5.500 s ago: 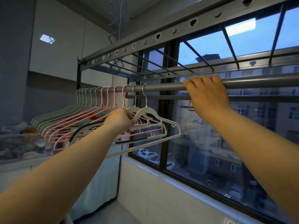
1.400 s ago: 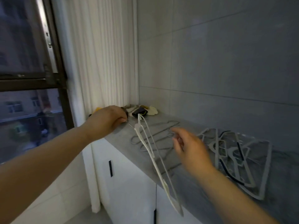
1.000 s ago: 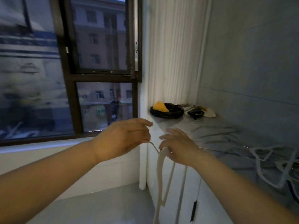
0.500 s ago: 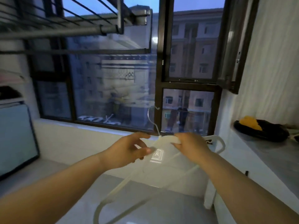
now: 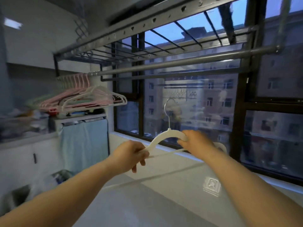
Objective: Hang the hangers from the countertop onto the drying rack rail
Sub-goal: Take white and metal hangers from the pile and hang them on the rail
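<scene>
Head view shows a white hanger (image 5: pixel 164 136) held level between both hands, its metal hook (image 5: pixel 169 104) standing upright above the fingers. The left hand (image 5: pixel 131 154) pinches the hanger's left shoulder with curled fingers. The right hand (image 5: pixel 199 143) has its fingers wrapped over the right shoulder. Motion blur makes it hard to say whether a second hanger lies behind the first. The drying rack rail (image 5: pixel 180 63) runs well above the fingertips, and the hook is not yet on it. Far up and left of the left fingers, a bunch of pink and white hangers (image 5: pixel 82 95) hangs at the rail's end. So part of the job looks done. This hanger awaits lifting and hooking, and the countertop is out of sight, so what remains there cannot be told.
</scene>
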Motion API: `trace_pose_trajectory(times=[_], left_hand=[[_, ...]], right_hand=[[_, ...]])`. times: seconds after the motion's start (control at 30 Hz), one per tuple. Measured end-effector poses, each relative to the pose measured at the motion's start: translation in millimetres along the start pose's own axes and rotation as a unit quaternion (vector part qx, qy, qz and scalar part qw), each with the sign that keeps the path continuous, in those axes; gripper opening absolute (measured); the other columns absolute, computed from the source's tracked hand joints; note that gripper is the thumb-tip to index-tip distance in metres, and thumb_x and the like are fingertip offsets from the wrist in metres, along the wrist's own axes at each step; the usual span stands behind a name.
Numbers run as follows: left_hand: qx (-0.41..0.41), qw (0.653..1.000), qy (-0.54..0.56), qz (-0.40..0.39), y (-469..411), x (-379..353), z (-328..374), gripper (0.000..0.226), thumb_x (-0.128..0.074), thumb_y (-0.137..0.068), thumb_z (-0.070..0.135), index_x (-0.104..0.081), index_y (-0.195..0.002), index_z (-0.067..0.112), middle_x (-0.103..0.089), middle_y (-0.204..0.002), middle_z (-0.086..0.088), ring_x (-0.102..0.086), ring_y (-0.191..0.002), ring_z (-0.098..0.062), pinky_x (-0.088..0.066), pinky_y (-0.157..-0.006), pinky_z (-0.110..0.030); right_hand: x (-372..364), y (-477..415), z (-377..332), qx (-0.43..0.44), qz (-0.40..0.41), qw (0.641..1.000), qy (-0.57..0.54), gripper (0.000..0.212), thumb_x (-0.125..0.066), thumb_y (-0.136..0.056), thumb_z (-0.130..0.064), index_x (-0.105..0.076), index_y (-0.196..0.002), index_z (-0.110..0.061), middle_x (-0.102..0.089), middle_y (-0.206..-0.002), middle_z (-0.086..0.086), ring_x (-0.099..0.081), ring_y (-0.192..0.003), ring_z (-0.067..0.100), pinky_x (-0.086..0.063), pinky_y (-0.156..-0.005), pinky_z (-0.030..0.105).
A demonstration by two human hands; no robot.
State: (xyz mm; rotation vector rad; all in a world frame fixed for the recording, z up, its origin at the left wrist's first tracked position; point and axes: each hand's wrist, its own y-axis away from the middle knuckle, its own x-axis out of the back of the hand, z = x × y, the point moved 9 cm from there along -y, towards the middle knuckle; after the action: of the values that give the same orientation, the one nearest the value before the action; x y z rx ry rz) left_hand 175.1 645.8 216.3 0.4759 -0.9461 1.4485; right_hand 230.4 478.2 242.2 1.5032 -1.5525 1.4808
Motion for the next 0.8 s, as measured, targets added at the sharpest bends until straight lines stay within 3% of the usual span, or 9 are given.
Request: trace_pose_trajectory(times=[0.1, 0.17, 0.27, 0.43, 0.57, 0.8], left_hand=[[0.038, 0.997, 0.006, 0.060, -1, 49, -43, 0.029, -0.048, -0.093, 0.023, -0.052, -0.065, 0.025, -0.060, -0.062, 0.011, -0.052, -0.044, -0.006, -0.044, -0.054, -0.021], [0.061, 0.994, -0.007, 0.087, 0, 76, -67, 0.028, -0.048, -0.093, 0.024, -0.053, -0.065, 0.025, -0.059, -0.061, 0.011, -0.051, -0.046, -0.007, -0.042, -0.053, -0.021], [0.089, 0.988, -0.019, 0.124, -1, 110, -98, 0.029, -0.049, -0.093, 0.024, -0.053, -0.065, 0.024, -0.060, -0.061, 0.010, -0.053, -0.049, -0.009, -0.046, -0.058, -0.025], [0.119, 0.977, -0.067, 0.165, -10, 158, -130, 0.027, -0.047, -0.094, 0.024, -0.053, -0.067, 0.024, -0.062, -0.066, 0.007, -0.055, -0.052, -0.009, -0.048, -0.060, -0.026], [0.132, 0.965, -0.108, 0.200, -32, 194, -152, 0.024, -0.047, -0.094, 0.025, -0.051, -0.070, 0.022, -0.061, -0.069, 0.006, -0.055, -0.052, -0.008, -0.042, -0.052, -0.019], [0.140, 0.948, -0.154, 0.240, -99, 242, -186, 0.022, -0.049, -0.093, 0.029, -0.058, -0.075, 0.019, -0.062, -0.067, 0.006, -0.055, -0.051, -0.008, -0.049, -0.058, -0.026]], right_hand=[[-15, -26, -52, 0.040, 0.000, 0.999, -0.017, 0.016, -0.048, -0.094, -0.026, -0.049, -0.080, -0.018, -0.062, -0.111, 0.015, -0.055, -0.102, 0.031, -0.030, -0.067, 0.027], [-24, -43, -83, 0.065, -0.004, 0.998, -0.021, 0.013, -0.048, -0.094, -0.025, -0.056, -0.097, -0.015, -0.062, -0.112, 0.015, -0.055, -0.102, 0.031, -0.034, -0.068, 0.028], [-30, -68, -126, 0.105, 0.003, 0.994, -0.041, 0.026, -0.050, -0.093, -0.024, -0.056, -0.117, -0.015, -0.063, -0.116, 0.008, -0.057, -0.104, 0.028, -0.046, -0.082, 0.035], [-25, -112, -179, 0.164, 0.046, 0.985, -0.008, 0.033, -0.051, -0.093, -0.023, -0.053, -0.125, -0.016, -0.059, -0.125, 0.005, -0.054, -0.114, 0.023, -0.045, -0.095, 0.037], [-1, -154, -209, 0.194, 0.131, 0.971, 0.036, 0.033, -0.045, -0.095, -0.022, -0.050, -0.128, -0.015, -0.055, -0.125, 0.007, -0.049, -0.115, 0.023, -0.042, -0.094, 0.035], [21, -229, -256, 0.282, 0.217, 0.920, 0.165, 0.035, -0.039, -0.097, -0.012, -0.048, -0.131, -0.016, -0.056, -0.127, 0.008, -0.048, -0.119, 0.024, -0.041, -0.098, 0.037]])
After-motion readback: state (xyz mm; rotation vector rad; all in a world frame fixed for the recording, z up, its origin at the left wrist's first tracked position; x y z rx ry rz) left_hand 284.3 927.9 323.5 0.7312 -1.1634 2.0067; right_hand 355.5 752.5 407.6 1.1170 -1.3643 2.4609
